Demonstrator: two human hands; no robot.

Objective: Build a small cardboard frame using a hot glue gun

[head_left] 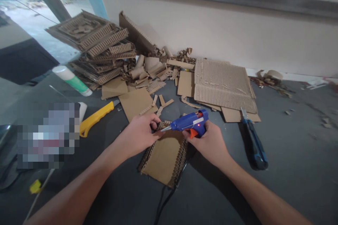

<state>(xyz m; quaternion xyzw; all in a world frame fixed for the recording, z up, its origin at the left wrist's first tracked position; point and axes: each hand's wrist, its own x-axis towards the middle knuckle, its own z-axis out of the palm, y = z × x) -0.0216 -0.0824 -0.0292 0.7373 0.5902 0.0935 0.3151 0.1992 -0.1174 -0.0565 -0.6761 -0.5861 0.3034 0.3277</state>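
Note:
My right hand (210, 142) is wrapped round a blue hot glue gun (187, 122) with an orange trigger and a small red light. Its metal nozzle points left, close to the fingertips of my left hand (141, 132). Those left fingers are pinched at the far left corner of a small cardboard tray (165, 158). Raised walls of corrugated strips run along the tray's sides. The tray rests flat on the dark table, beneath the gun. My fingers partly hide the spot that the nozzle is near.
Stacked cardboard (102, 45), scraps and a corrugated sheet (224, 84) lie along the wall. A yellow utility knife (96, 117) is at left, near a white-green tube (72, 81). Another utility knife (253, 140), blade out, lies at right. A black cord (169, 197) trails toward me.

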